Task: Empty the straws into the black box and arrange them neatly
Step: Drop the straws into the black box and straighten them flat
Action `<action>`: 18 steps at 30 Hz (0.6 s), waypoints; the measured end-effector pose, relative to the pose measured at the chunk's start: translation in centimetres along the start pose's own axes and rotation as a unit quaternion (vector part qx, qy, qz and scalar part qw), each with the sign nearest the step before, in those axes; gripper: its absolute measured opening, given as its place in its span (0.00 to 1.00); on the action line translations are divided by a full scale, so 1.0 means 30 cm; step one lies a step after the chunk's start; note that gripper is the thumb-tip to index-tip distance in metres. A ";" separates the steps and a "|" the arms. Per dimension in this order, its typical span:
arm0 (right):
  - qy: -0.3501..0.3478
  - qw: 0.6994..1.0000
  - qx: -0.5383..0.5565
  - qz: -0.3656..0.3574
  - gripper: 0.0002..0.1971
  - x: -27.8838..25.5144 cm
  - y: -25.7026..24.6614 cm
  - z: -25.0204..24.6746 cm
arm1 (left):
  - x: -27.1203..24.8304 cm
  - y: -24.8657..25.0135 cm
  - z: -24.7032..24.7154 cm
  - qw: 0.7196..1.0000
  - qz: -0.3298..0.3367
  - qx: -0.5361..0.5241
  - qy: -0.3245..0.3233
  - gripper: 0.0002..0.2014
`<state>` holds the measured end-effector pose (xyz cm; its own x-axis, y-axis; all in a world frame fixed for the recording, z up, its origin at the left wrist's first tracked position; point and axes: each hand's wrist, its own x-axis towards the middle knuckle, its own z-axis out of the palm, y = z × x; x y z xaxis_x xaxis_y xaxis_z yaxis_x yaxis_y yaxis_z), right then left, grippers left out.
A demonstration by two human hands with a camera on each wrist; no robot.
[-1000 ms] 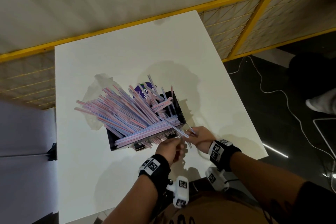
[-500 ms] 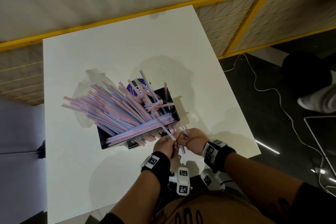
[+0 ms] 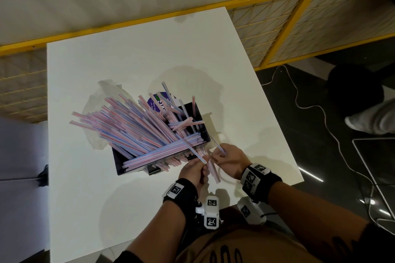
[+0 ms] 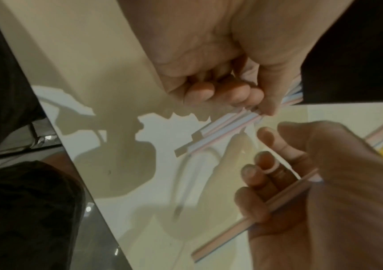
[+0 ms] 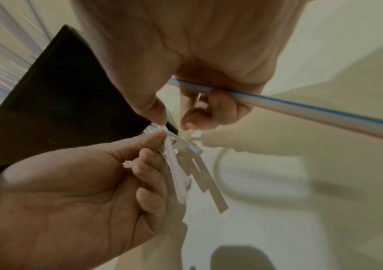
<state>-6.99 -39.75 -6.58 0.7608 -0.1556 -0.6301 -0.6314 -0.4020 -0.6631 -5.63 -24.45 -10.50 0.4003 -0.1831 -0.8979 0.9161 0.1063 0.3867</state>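
Head view: both hands working at near right corner of black box (image 3: 202, 117) on white desk (image 3: 128, 49). Left hand (image 3: 193, 168) pinching one straw (image 3: 190, 148) that runs up and left from its fingers across the pile. Right hand (image 3: 229, 161) curling fingers round a single blue-striped straw (image 3: 218, 145), just right of left fingers, nearly touching. Straws (image 3: 132, 128) mostly lying in box already but messy, fanning out past far left rim, a few crossing the rest at the right end. Clear empty bag (image 3: 100, 109) and purple label (image 3: 157, 102) sitting beyond the pile, well away from fingers. A few straw ends poking down past near rim, between the two hands.

Left wrist view: left fingers (image 4: 222, 92) curling shut on a small bunch of striped straw ends (image 4: 220, 130); right fingers half curling below, holding a pinkish straw (image 4: 266, 215) across the palm.

Right wrist view: right fingers (image 5: 220, 106) clamping blue-striped straw (image 5: 301, 113); left fingertips pinching several thin ends together beside box wall (image 5: 58, 109).

Judging progress: emptying looking done, arranging barely begun. Remaining: feeding held strays in, aligning the whole pile parallel, tucking overhanging ends inside.
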 end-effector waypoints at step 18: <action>-0.008 0.997 -0.064 -0.043 0.26 0.088 -0.026 0.047 | -0.119 0.069 -0.037 0.954 0.141 0.265 0.001 0.06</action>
<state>-4.70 -38.59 -8.29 0.8079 -0.1023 -0.5804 -0.5395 -0.5246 -0.6586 -5.19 -22.49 -6.71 0.6333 -0.2182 -0.7425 0.6558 -0.3580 0.6646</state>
